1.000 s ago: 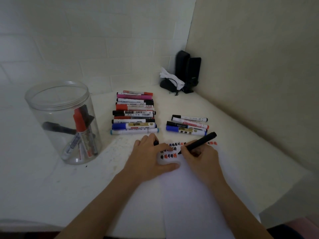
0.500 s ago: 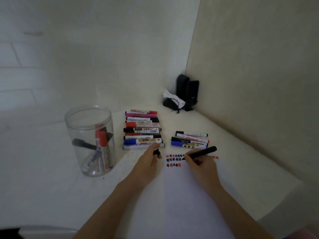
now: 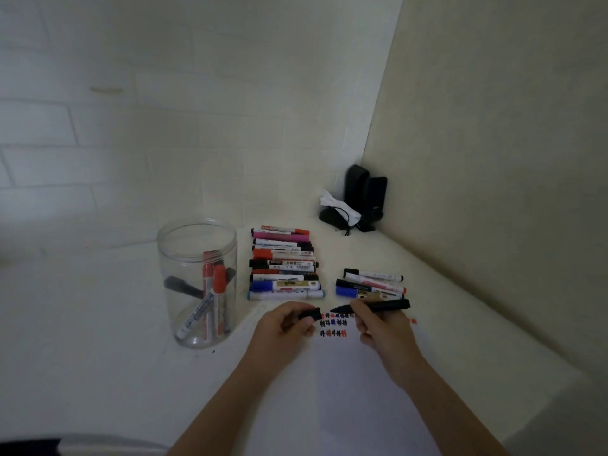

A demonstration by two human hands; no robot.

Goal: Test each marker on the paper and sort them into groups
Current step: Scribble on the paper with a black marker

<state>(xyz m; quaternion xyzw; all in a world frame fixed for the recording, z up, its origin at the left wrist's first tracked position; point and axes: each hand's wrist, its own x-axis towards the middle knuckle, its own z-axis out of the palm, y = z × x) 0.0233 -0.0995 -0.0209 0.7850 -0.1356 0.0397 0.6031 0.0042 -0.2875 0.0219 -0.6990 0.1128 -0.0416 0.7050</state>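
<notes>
My right hand [image 3: 383,327] grips a black marker [image 3: 385,305], held level above the paper [image 3: 345,390] with its bare tip pointing left. My left hand [image 3: 283,327] pinches the marker's black cap [image 3: 311,314], a short gap from the tip. Rows of black, red and blue test marks [image 3: 335,324] sit on the paper's far end, between my hands. A large group of markers [image 3: 283,264] lies in a column beyond my left hand. A smaller group of markers [image 3: 370,284] lies beyond my right hand.
A clear plastic jar [image 3: 197,281] with several markers inside stands left of the large group. Two black speakers [image 3: 365,195] and a white wrapped bundle [image 3: 339,205] fill the far corner. A wall runs along the right side of the white table [image 3: 98,324].
My right hand lifted the marker's tip off the paper and levelled it. My left hand left the paper and brought the cap up towards the tip. The camera tilted up.
</notes>
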